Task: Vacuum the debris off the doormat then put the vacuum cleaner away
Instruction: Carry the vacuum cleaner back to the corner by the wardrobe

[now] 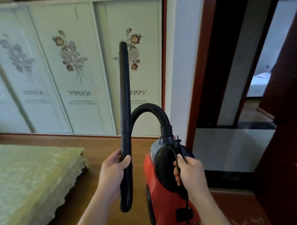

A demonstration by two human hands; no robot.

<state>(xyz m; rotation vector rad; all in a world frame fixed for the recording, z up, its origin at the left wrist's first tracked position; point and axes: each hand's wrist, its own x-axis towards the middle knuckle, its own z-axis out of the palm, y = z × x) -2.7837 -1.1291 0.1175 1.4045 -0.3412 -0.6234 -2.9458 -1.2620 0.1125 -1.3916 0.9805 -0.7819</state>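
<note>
Directly in front of me is the vacuum cleaner (157,192), held up between my hands above the wooden floor (98,144). Its body is red with a rounded black top. My left hand (112,170) has its fingers (116,156) curled round the lower end of the rigid black tube (125,96), which stands nearly upright with its open end at the top. My right hand (190,173) is clenched on the black top of the body, pinching the black power cord (179,172) against it. The cord runs down past my wrist to a plug (184,213) beside the red body. A ribbed black hose (151,110) arches from the neck of the body towards the tube and loops below my left hand. To my left lies a bed (28,175) with a pale cover. Ahead stand white wardrobe doors (75,64) printed with flowers and the word HAPPY. To my right is a dark red doorway (202,76).
</note>
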